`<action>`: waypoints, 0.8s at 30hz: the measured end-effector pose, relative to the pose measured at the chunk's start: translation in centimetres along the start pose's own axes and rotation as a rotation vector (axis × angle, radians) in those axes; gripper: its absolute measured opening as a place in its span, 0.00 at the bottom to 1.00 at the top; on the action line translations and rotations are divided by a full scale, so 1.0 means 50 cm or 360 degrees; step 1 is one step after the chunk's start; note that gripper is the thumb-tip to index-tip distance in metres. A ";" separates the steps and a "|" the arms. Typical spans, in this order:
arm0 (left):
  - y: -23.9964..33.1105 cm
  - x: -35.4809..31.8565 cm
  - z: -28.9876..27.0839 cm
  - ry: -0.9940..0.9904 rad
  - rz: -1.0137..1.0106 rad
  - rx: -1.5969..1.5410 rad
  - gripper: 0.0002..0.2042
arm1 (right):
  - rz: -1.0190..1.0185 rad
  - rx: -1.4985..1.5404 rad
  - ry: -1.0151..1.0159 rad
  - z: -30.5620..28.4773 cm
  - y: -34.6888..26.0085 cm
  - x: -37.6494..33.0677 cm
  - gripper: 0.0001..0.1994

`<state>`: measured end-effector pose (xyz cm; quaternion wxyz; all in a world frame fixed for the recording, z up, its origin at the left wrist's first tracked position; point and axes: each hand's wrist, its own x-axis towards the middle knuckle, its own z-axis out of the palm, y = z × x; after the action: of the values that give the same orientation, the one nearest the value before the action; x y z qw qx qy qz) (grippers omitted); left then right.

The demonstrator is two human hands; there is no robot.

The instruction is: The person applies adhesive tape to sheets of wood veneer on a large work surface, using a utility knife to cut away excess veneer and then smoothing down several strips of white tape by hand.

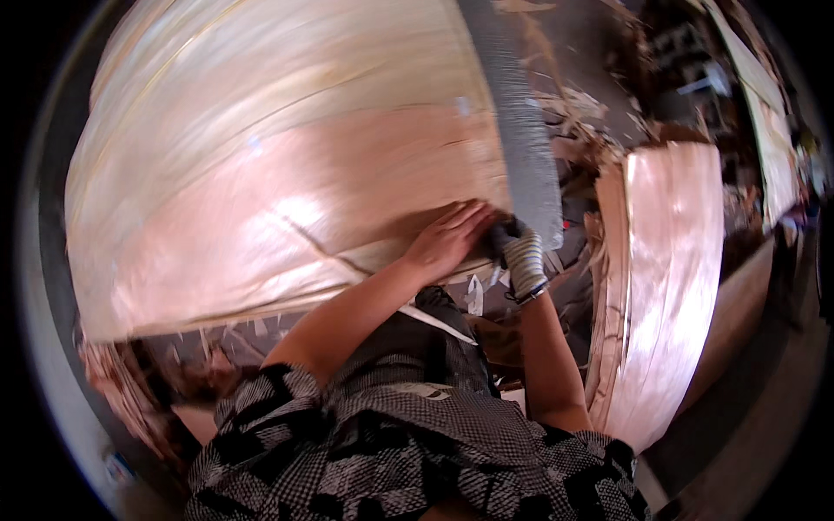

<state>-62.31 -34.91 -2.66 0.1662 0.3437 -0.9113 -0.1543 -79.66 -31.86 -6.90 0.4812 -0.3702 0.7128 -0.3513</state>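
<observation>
A broad, pale pinkish-tan sheet [339, 174] that looks like wood veneer spreads before me, with ripples and a crease near its front edge. My left hand [443, 240], bare, lies flat with its fingers stretched out on the sheet's near right corner. Right beside those fingertips, my right hand [521, 256] wears a striped glove with dark fingers. Its fingers are curled closed at the corner of the sheet; whatever they grip is hidden. A thin pale strip [439, 324] hangs below the front edge, close to my body.
A grey slab edge [532, 148] runs along the sheet's right side. Further right stands a stack of veneer sheets [673, 260], with a long board [734, 317] beyond it. Torn scraps [573, 104] litter the floor, and more ragged veneer [122, 391] lies at the lower left.
</observation>
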 end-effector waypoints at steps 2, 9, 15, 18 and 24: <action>-0.006 -0.017 0.022 0.0011 -0.0032 0.0128 0.23 | -0.0019 -0.0113 -0.0007 0.012 -0.032 -0.038 0.08; -0.003 -0.068 -0.044 0.0040 -0.0286 -0.0042 0.18 | -0.0101 -0.0588 0.0089 -0.081 -0.117 -0.064 0.04; -0.097 -0.525 -0.158 0.0490 -0.0867 0.0244 0.23 | 0.0027 -0.0157 -0.0513 0.128 -0.131 -0.230 0.08; -0.139 -0.643 -0.227 0.0353 -0.1278 0.0204 0.33 | -0.0317 -0.0529 -0.0842 0.316 -0.118 -0.299 0.05; -0.183 -0.676 -0.210 0.0382 -0.1015 0.0205 0.29 | -0.0290 -0.0721 -0.0724 0.602 -0.094 -0.253 0.14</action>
<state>-28.80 -20.28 -3.50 0.1935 0.6366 -0.7399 -0.0992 -46.98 -27.51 -6.24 0.5001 -0.5988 0.6111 -0.1339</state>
